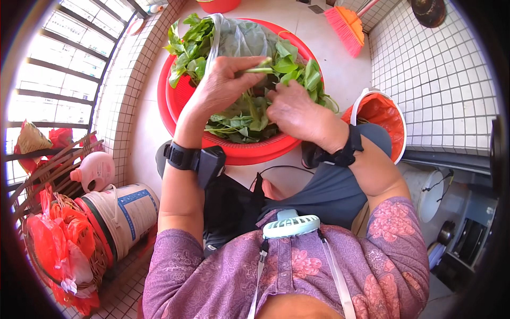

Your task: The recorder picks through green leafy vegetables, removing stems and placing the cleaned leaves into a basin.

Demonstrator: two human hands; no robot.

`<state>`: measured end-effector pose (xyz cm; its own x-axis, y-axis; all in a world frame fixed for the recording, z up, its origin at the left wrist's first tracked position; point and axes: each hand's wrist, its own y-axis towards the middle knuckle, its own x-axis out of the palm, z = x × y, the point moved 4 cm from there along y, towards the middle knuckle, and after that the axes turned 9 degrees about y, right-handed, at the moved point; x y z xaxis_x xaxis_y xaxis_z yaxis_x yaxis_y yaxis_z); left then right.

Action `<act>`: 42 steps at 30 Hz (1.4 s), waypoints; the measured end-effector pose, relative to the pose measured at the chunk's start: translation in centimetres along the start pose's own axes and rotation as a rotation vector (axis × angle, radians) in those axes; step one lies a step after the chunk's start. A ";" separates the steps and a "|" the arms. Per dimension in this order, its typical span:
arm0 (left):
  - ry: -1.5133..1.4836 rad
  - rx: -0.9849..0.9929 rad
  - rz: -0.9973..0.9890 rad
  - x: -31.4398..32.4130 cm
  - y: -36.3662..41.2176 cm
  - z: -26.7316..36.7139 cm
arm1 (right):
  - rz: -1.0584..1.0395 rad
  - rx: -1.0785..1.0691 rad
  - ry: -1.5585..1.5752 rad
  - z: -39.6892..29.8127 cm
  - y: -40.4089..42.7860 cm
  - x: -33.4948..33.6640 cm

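A round red plastic basket (259,153) stands on the floor before me, holding leafy green vegetables (243,125) and a clear plastic bag (243,38) lying over part of them. My left hand (229,81) is above the basket's middle, its thumb and fingers closed on a few cut green stems (259,70). Just right of it and lower, my right hand (293,109) reaches into the leaves at the basket's right side. Its fingertips are partly hidden among the leaves, so I cannot tell whether they grip any.
A white bucket lined with a red bag (400,119) stands by my right knee. An orange broom (346,30) leans beyond the basket. To the left are a white paint bucket (137,211), a pink jug (97,169) and a wicker basket with red bags (63,247).
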<state>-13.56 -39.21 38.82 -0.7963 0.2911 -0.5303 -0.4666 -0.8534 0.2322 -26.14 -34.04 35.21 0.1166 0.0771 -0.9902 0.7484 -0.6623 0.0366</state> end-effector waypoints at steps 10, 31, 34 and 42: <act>-0.515 0.124 1.003 -10.6 -4.8 -0.9 | 0.466 0.238 -0.003 5.3 -1.8 -5.4; -0.318 -0.094 0.582 -2.1 -3.7 -0.7 | 0.909 -0.054 0.312 0.9 3.0 -6.5; -0.349 -0.077 0.571 -1.9 -3.8 -0.6 | 0.740 -0.008 0.236 0.8 3.6 -6.0; -0.279 -0.197 0.570 -2.5 -4.4 -0.3 | 0.622 -0.066 0.079 0.3 3.9 -5.1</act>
<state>-9.43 -36.36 38.86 -0.9797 -0.1511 -0.1318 0.1152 -0.9622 0.2466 -23.95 -37.25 40.33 0.5885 -0.2514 -0.7684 0.5636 -0.5538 0.6129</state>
